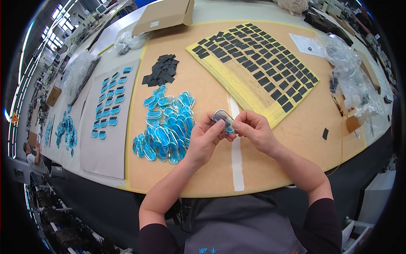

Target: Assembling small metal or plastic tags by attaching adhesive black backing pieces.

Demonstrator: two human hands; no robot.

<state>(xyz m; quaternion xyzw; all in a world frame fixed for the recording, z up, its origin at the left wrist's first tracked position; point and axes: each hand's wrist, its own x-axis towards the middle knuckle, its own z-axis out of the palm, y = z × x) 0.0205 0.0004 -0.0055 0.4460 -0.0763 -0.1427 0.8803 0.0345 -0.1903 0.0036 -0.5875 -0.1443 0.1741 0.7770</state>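
Between both hands, above the tan table, is a small clear oval piece with a pale rim and blue showing at its lower end [223, 115]. My left hand [204, 137] grips it from the left with thumb and fingers. From the right, the thumb and fingertips of my right hand [254, 129] pinch at its edge; whether they hold a second small part is hidden. Just left of my left hand lies a heap of shiny blue oval pieces [163, 135]. Beyond that heap is a loose pile of black rectangular pieces [163, 70].
A yellow-edged board [237, 80] with rows of black rectangles lies ahead. On the left, a grey sheet [103, 156] carries rows of blue ovals with black pieces. Crumpled clear plastic [347, 72] is at right, a cardboard box [165, 17] at the back. One black rectangle [325, 133] lies alone.
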